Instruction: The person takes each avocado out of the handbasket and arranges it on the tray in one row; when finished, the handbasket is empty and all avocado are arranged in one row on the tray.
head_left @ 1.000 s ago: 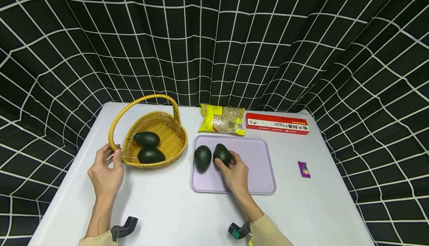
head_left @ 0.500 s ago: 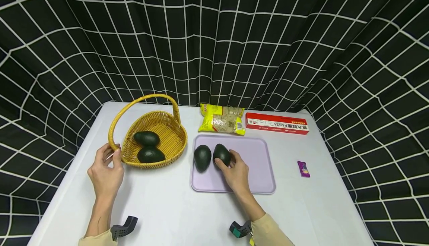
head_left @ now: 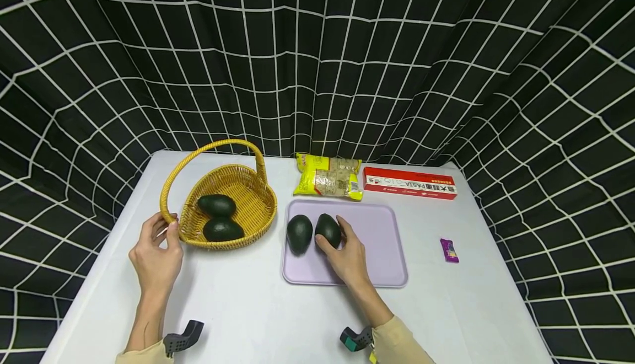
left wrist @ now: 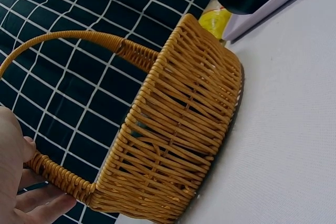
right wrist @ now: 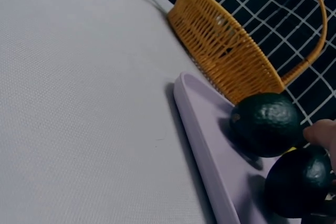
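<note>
My left hand (head_left: 157,253) grips the lower left end of the handle of a yellow wicker basket (head_left: 258,218), thumb on one side and fingers on the other, also seen in the left wrist view. Inside the basket lie two dark green avocados, one (head_left: 217,205) behind the other (head_left: 223,229). On a pale purple tray (head_left: 382,253), my right hand (head_left: 349,256) holds an avocado (head_left: 327,230) between thumb and fingers. Close to its left sits another avocado (head_left: 300,234); the right wrist view shows both, with that hand (right wrist: 324,135) cut off at the edge.
Behind the tray lies a yellow food packet (head_left: 329,176), with a red pasta box (head_left: 410,182) to its right. A small purple wrapped sweet (head_left: 449,250) lies right of the tray. A black gridded curtain (head_left: 307,77) surrounds the white table (head_left: 238,303).
The right hand has shifted very slightly left, and its index finger lies straighter along the avocado's far side. The left hand, basket and tray look unchanged.
</note>
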{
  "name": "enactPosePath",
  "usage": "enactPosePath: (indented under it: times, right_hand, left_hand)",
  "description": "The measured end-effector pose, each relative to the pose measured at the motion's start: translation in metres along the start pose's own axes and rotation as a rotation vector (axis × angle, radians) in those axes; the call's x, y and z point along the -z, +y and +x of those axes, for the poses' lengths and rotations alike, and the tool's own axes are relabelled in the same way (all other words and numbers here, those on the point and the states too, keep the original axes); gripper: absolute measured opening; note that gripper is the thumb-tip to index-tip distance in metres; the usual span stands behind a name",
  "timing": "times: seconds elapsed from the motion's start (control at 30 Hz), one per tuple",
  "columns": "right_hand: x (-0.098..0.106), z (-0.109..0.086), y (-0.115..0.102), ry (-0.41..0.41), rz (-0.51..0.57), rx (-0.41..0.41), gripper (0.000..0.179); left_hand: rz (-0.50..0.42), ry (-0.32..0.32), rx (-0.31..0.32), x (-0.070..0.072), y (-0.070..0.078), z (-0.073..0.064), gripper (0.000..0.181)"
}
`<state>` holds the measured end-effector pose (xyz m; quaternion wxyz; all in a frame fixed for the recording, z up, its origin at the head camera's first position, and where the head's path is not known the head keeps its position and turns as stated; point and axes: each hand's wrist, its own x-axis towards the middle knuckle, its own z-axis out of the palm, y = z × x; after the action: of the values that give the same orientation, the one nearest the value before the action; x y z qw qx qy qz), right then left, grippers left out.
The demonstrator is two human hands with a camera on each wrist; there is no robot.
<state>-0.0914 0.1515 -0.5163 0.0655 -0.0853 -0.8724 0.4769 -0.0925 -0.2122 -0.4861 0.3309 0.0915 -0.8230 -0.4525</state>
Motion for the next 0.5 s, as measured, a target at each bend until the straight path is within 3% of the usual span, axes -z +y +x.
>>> enactPosePath:
  times: [0.2, 0.5]
  right_hand:
    - [0.0013, -0.0021, -0.0002, -0.031, 0.016, 0.038, 0.073]
    - [0.0018, -0.0012, -0.0013, -0.035, 0.033, 0.027, 0.075]
  left_hand:
    - [0.001, 0.003, -0.002, 0.0004, -0.0001, -0.0001, 0.031]
    - [0.007, -0.005, 0.009, 0.0003, 0.0002, 0.0003, 0.032]
